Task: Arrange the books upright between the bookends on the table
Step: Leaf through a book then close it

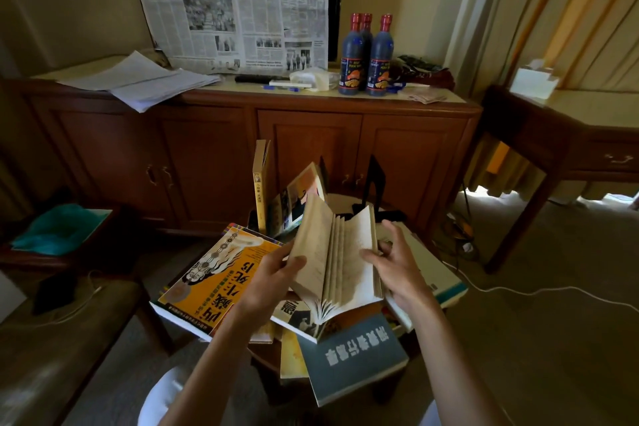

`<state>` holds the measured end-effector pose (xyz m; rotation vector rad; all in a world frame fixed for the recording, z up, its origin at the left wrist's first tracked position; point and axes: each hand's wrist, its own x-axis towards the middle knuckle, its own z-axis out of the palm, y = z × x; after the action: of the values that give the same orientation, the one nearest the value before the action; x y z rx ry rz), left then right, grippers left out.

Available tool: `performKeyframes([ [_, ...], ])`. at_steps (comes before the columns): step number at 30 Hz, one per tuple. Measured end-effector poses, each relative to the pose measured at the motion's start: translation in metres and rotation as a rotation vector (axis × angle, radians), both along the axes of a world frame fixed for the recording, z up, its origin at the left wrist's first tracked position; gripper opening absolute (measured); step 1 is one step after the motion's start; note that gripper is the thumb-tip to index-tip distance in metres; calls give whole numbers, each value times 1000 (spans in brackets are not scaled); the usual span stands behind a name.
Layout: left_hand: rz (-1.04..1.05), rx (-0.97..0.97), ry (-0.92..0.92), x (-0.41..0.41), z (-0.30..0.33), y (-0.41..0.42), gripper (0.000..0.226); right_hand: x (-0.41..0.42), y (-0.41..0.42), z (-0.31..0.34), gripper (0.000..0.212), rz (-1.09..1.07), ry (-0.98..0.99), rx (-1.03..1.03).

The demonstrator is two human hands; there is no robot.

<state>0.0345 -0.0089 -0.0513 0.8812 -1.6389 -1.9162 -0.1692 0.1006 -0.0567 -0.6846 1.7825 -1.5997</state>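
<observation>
Head view. An open book (337, 263) is held above the middle of a small round table (340, 199), pages fanned, spine toward the person. The left hand (273, 278) grasps its left half, thumb curled over the page edge. The right hand (397, 264) touches the right-hand pages with fingers spread and lightly bent; it does not clasp them.

At the table's far edge a yellow book (260, 183) stands upright, with a second book (297, 197) leaning beside it. A black bookend (375, 180) stands to their right, apart from them.

An orange-covered book (211, 277) lies flat over the left edge. A grey book (352, 353) overhangs the near edge. Further books lie under the open one.
</observation>
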Motion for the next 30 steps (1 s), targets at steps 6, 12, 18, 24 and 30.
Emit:
performKeyframes([
  [6,88,296,30,37,-17,-15,30,-13,12,-19,61,117,402,222],
  [12,71,329,-134,57,-24,-23,39,3,6,-45,59,174,884,528],
  [18,140,-678,-914,40,-35,-15,98,21,8,-60,48,303,847,446],
  [24,-55,-809,-850,2,-60,-20,73,27,8,-67,75,222,995,566],
  [30,33,-706,-759,-2,-85,12,68,35,8,-50,56,329,1064,328],
])
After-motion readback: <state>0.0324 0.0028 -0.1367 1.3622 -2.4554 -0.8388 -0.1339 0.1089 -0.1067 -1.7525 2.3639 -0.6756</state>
